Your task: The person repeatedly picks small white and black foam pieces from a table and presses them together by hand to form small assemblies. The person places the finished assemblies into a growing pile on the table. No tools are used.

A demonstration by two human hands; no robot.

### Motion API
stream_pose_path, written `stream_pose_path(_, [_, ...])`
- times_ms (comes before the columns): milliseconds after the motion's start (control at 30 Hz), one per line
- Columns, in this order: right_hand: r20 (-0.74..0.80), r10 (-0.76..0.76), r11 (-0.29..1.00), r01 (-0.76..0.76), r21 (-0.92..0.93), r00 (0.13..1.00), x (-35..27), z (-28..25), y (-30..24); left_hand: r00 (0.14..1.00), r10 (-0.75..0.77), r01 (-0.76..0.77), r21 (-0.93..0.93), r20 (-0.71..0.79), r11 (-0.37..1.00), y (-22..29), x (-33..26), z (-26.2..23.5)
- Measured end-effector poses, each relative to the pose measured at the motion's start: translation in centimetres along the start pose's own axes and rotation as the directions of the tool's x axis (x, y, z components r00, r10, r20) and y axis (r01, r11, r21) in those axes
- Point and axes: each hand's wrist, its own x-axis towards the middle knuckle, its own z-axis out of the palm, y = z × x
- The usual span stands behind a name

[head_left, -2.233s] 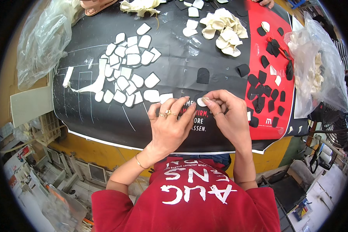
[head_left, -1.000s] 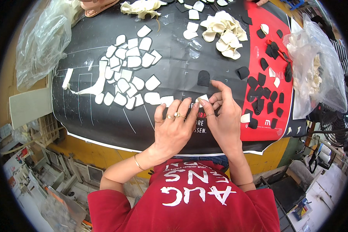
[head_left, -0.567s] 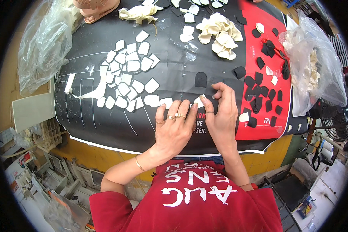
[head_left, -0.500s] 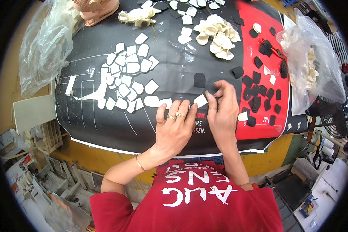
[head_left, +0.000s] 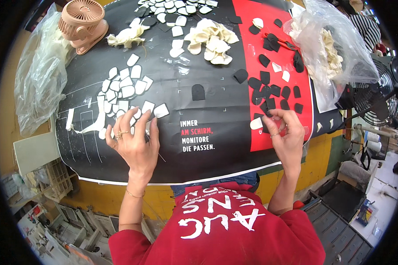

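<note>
My right hand point(head_left: 287, 132) pinches narrowly at a cream piece point(head_left: 256, 124) by the black pieces point(head_left: 269, 90), right of centre. My left hand point(head_left: 135, 141) lies spread, fingertips on the white pieces point(head_left: 126, 88) at centre left, holding nothing. A moment ago both hands met mid-frame; now they sit well apart.
</note>
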Motion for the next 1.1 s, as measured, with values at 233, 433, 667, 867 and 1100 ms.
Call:
stream_pose_path(233, [0.213,0.053,0.997,-0.04,-0.065,0.975,-1.4,1.4,0.5,0.973,0.093,0.019,-0.481,0.209,0.876,7.5,-0.3,-0.5])
stream_pose_path(433, [0.238,-0.02,0.998,0.006,0.056,0.971,-1.0,1.9,0.0,0.943,0.187,0.066,-0.705,0.275,0.707,10.8,-0.2,0.3])
stream_pose_path(667, [0.291,-0.133,0.771,-0.085,0.631,0.947,-0.9,2.0,-0.9,0.834,0.227,0.446,-0.857,0.502,0.256,9.4,1.5,-0.6])
stream_pose_path(867, [0.426,-0.192,0.576,-0.25,0.778,0.884,-0.2,2.1,-1.2,0.746,0.273,0.625,-0.78,0.607,0.028,7.7,2.0,-2.0])
stream_pose_path(1100, [0.245,-0.274,0.707,0.022,0.707,0.93,0.9,3.4,-2.4,0.86,0.132,0.47,-0.865,0.494,0.175,7.7,1.8,-1.8])
